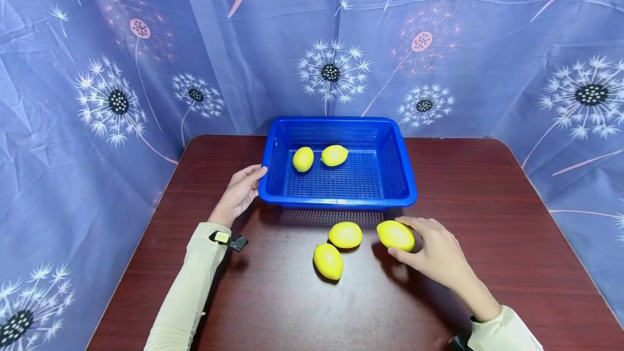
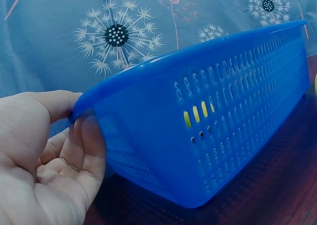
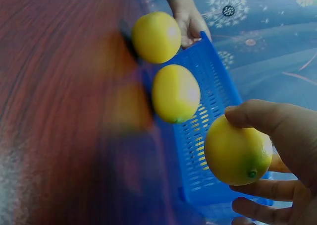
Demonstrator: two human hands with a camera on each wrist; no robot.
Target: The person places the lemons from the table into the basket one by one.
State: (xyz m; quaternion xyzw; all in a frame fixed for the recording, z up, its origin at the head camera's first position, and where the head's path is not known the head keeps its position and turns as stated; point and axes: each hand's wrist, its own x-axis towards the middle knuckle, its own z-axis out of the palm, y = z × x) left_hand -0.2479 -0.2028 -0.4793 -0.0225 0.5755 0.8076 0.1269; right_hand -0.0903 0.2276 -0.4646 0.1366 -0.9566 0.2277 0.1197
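A blue plastic basket (image 1: 336, 202) with slotted walls stands at the back of the table, two lemons (image 1: 334, 155) lying inside toward its left. My left hand (image 1: 240, 193) pinches the basket's left rim, thumb on top and fingers beneath, as the left wrist view (image 2: 59, 150) shows. In front of the basket's right part, my right hand (image 1: 436, 251) holds a lemon (image 1: 395, 235) between thumb and fingers. The right wrist view shows that lemon (image 3: 237, 150) gripped from the side. Two more lemons, one nearer the basket (image 1: 345, 235) and one closer to me (image 1: 328, 261), lie on the table.
The dark red wooden table (image 1: 273, 307) has rounded far corners. A blue curtain (image 1: 273, 42) with dandelion prints hangs behind and along both sides, close behind the basket. A small dark strap-mounted device (image 1: 229, 239) sits on the left sleeve.
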